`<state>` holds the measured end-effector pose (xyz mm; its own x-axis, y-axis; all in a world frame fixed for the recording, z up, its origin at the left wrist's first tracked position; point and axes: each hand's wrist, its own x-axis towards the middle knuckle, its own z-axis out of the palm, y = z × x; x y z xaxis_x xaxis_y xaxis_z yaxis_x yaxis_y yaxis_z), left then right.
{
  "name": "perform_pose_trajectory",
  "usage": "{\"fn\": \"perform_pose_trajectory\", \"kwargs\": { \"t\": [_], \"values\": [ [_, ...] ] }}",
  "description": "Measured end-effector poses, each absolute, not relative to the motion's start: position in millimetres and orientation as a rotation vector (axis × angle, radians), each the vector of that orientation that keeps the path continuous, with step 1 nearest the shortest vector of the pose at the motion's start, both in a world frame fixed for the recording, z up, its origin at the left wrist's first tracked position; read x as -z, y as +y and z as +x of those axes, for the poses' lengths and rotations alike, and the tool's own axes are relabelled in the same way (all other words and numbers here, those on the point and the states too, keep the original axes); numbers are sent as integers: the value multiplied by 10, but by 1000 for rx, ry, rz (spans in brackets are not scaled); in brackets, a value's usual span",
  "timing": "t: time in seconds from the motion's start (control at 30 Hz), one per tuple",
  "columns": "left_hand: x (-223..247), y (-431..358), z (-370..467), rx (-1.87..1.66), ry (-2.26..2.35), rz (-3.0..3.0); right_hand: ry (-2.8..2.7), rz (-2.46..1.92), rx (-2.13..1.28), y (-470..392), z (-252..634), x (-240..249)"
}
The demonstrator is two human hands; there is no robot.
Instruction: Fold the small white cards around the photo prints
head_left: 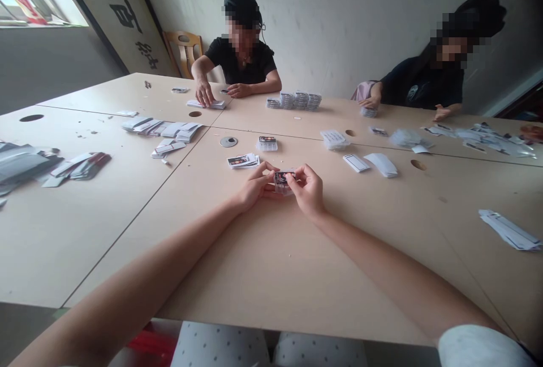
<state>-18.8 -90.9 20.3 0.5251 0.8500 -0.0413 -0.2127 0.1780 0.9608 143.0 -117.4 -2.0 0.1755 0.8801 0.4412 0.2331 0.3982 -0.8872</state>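
Note:
Between my two hands is a small clear plastic box [283, 189] with a dark printed card [281, 177] at its top. My left hand [257, 187] grips the box's left side, fingers partly beneath it. On the other side my right hand [309, 190] holds it, with the thumb pressed on the dark card. Just beyond lies a small pile of printed cards [243, 161]. Another clear box [267, 145] with a dark card on it stands behind my hands. Whether the held box's lid is fastened cannot be made out.
Stacks of folded white cards [161, 128] lie to the left, white slips [380, 164] and clear plastic cases [334, 139] to the right. Across the table [237, 276] two people work, near stacked clear boxes [300, 100]. A round metal disc [228, 142] lies near the middle.

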Motion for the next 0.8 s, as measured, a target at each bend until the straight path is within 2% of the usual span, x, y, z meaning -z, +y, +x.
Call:
{"fn": "perform_pose_trajectory", "kwargs": {
  "t": [0.8],
  "values": [
    [-180, -901, -201, -857, 679, 1174, -1359, -1118, -605, -1179, 1428, -1]
  ]
}}
